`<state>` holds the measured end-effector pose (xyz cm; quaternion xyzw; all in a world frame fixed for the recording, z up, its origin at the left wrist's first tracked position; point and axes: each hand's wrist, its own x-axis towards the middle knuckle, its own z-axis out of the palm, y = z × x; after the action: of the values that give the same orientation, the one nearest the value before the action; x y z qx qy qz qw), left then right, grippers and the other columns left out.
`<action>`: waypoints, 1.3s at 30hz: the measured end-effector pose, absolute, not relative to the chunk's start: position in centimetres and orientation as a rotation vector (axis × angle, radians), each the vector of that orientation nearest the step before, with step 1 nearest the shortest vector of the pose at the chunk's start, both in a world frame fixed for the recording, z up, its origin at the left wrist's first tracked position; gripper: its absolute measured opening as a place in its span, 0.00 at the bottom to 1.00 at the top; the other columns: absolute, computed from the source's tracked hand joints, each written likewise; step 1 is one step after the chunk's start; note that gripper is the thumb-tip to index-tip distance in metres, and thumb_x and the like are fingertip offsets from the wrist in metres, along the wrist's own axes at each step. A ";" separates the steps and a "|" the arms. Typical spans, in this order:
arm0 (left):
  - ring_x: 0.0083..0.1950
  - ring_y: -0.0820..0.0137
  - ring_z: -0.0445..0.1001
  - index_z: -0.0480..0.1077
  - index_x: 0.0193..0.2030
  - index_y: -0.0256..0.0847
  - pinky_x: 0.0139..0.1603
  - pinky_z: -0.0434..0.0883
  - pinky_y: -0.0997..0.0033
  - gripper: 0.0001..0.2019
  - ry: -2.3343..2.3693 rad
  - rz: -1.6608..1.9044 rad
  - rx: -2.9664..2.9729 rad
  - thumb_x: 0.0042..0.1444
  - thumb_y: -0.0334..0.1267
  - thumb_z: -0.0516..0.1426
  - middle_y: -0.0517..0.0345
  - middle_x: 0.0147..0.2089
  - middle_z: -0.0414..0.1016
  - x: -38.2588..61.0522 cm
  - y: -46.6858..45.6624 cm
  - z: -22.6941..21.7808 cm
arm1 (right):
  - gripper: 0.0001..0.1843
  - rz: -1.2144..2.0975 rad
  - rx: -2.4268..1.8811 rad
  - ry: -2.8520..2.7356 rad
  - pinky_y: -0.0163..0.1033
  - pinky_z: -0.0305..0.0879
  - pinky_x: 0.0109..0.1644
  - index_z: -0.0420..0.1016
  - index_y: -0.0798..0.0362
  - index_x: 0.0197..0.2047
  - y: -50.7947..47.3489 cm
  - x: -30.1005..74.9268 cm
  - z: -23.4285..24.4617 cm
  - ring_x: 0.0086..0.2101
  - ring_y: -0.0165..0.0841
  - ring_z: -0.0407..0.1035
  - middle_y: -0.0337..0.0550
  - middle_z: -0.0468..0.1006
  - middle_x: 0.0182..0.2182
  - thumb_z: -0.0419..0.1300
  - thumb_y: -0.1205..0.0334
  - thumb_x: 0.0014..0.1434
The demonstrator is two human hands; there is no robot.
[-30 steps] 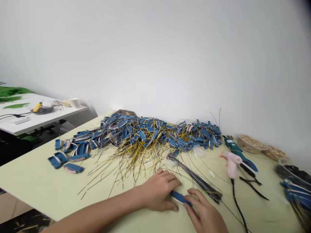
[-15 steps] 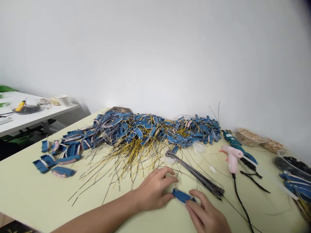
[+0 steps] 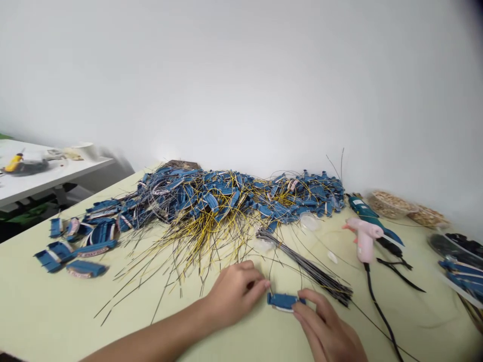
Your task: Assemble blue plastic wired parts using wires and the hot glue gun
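Note:
My right hand [image 3: 328,322] pinches the right end of a small blue piece [image 3: 285,301] with a pale lower edge, low over the pale green table. Thin dark wires stand up from the piece. At its left end, my left hand [image 3: 237,289] has its fingers curled, thumb and forefinger together on one thin wire [image 3: 271,275]; the exact grip is hard to see. Just beyond my hands lies a bundle of dark wires [image 3: 305,264]. Behind it is a large tangled heap of similar blue pieces [image 3: 215,196] with yellow and dark wires.
A pink glue gun [image 3: 365,239] stands on the right, its black cord running forward. Near it are a teal tool [image 3: 364,208], black cutters [image 3: 402,274] and tubs of beige bits [image 3: 392,202]. Several loose blue pieces [image 3: 86,268] lie left. A white table [image 3: 71,171] stands farther left.
The fingers of my left hand have closed together and come to the wire by the blue piece's left end. The blue piece has turned slightly level in my right hand. The view has shifted a little.

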<state>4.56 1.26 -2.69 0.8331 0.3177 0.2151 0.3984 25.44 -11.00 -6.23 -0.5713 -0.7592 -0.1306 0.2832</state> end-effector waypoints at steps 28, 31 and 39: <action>0.20 0.75 0.73 0.67 0.34 0.36 0.21 0.70 0.76 0.14 0.599 0.391 1.020 0.53 0.44 0.65 0.60 0.30 0.74 5.2 -0.2 -2.0 | 0.13 0.336 -1.412 -1.560 0.32 0.78 0.36 0.77 0.46 0.46 -10.7 25.0 -5.6 0.51 0.38 0.71 0.50 0.72 0.52 0.57 0.70 0.62; 0.20 0.75 0.73 0.68 0.35 0.35 0.20 0.70 0.76 0.14 0.645 0.353 0.994 0.52 0.43 0.65 0.56 0.32 0.77 5.3 -0.8 -2.1 | 0.10 0.487 -1.438 -1.495 0.34 0.79 0.40 0.79 0.45 0.43 -10.5 25.0 -6.0 0.49 0.39 0.74 0.50 0.74 0.51 0.60 0.67 0.61; 0.19 0.74 0.74 0.68 0.34 0.34 0.18 0.70 0.77 0.18 0.653 0.312 0.967 0.48 0.47 0.66 0.54 0.35 0.77 5.4 -2.7 -1.8 | 0.15 0.779 -1.468 -1.058 0.38 0.79 0.35 0.70 0.49 0.47 -10.9 22.4 -6.0 0.38 0.36 0.78 0.54 0.68 0.57 0.62 0.51 0.60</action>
<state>5.44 -2.66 -1.84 0.4548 0.3068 0.1468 0.8231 22.36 -10.88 -6.00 -0.6210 -0.4476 0.3295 0.5527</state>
